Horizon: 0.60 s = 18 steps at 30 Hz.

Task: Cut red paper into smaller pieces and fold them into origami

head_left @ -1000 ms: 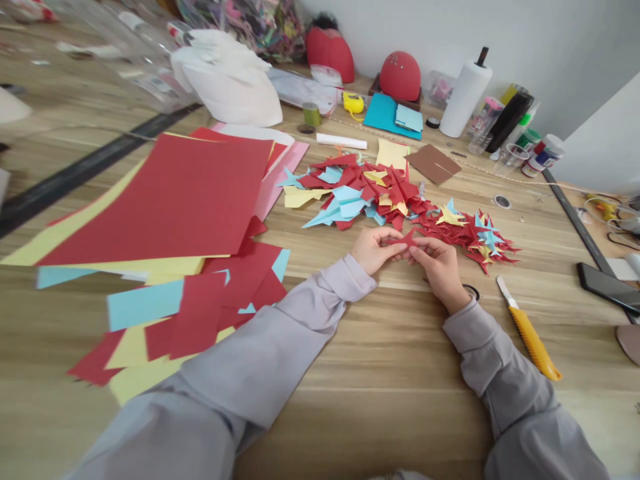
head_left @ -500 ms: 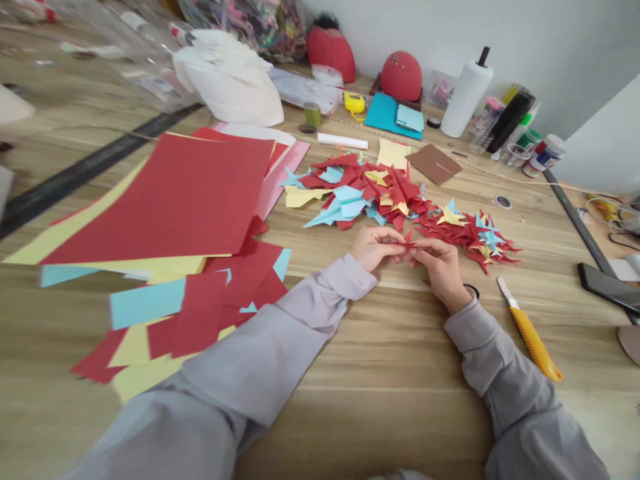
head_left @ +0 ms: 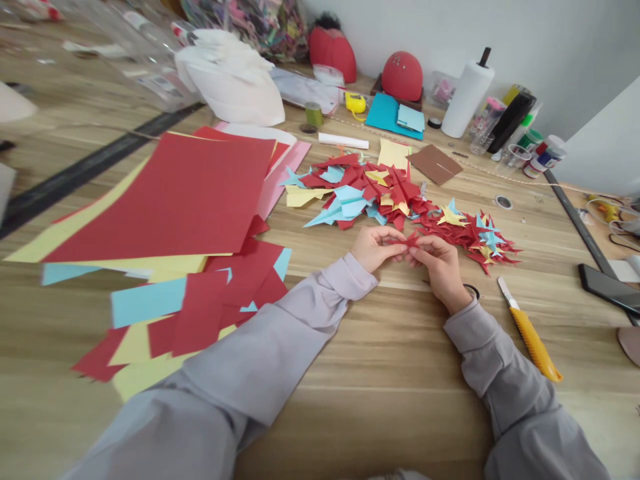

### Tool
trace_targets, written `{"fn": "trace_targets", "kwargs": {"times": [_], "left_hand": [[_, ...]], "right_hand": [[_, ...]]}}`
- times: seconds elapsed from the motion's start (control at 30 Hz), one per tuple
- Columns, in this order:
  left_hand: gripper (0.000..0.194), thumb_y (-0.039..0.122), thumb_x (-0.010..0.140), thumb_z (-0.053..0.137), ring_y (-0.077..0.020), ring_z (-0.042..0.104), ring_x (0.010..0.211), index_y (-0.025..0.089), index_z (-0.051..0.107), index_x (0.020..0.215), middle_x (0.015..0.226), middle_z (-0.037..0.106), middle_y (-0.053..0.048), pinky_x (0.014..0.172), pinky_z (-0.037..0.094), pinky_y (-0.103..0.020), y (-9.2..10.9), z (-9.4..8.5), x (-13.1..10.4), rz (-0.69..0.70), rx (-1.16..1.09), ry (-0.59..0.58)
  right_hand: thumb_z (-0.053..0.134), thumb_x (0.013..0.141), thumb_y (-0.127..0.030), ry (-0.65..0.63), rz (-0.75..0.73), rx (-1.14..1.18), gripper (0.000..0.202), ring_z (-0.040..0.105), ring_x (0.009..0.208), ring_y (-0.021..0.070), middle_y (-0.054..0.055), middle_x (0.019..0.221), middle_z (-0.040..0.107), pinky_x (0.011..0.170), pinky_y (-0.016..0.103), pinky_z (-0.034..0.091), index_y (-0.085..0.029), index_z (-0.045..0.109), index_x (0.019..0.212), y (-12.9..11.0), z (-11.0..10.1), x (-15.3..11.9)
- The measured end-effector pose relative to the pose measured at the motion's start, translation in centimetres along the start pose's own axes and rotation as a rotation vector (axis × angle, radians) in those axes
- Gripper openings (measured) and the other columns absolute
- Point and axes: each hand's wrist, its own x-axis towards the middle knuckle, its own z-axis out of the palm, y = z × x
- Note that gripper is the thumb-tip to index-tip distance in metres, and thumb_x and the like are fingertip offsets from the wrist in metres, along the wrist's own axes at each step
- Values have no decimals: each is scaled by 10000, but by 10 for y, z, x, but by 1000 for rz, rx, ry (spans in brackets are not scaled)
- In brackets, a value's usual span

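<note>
A small folded red paper piece is pinched between my two hands, just in front of the paper heap. My left hand grips its left side with thumb and fingers. From the right, my right hand pinches the other side, fingertips close to those of my left. Behind them lies a heap of folded red, blue and yellow paper shapes. More pointed folded pieces spread to the right of it.
Large red sheets and cut paper pieces lie at the left. A yellow-handled knife rests at the right, near a phone. Bottles, a yellow tape measure and a white bag-like bundle stand along the back.
The red piece between my fingertips has tilted slightly and shows more of its surface. My hands have stayed nearly in place.
</note>
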Motion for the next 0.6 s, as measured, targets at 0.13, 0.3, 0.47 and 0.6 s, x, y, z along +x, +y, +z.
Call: {"fn": "trace_targets", "kwargs": {"times": [0.13, 0.3, 0.47, 0.6], "left_hand": [[246, 238, 532, 823, -119, 597, 459, 120, 686, 699, 538, 658, -8, 504, 508, -257, -1, -1, 2, 3, -9, 3], [204, 210, 524, 805, -126, 594, 441, 124, 705, 679, 537, 663, -9, 494, 510, -270, -2, -3, 3, 4, -55, 7], [169, 177, 537, 762, -141, 617, 463, 118, 728, 692, 598, 703, -41, 509, 526, -288, -1, -4, 2, -34, -97, -19], [174, 168, 546, 740, -153, 628, 463, 108, 734, 709, 604, 711, -53, 496, 520, -289, 0, -3, 2, -60, -138, -26]], "right_hand": [[763, 642, -249, 37, 27, 45, 122, 589, 513, 119, -37, 594, 687, 526, 250, 463, -224, 675, 722, 1, 0, 1], [760, 638, -241, 32, 46, 60, 119, 594, 539, 126, -33, 609, 685, 534, 255, 457, -226, 691, 733, 1, -1, 1], [735, 654, -231, 30, 61, 58, 81, 582, 539, 118, -20, 622, 695, 543, 255, 455, -226, 735, 734, 0, -2, 0], [742, 627, -229, 63, 73, 67, 88, 588, 547, 121, -17, 623, 703, 533, 249, 449, -228, 744, 715, -2, -1, 0]]}}
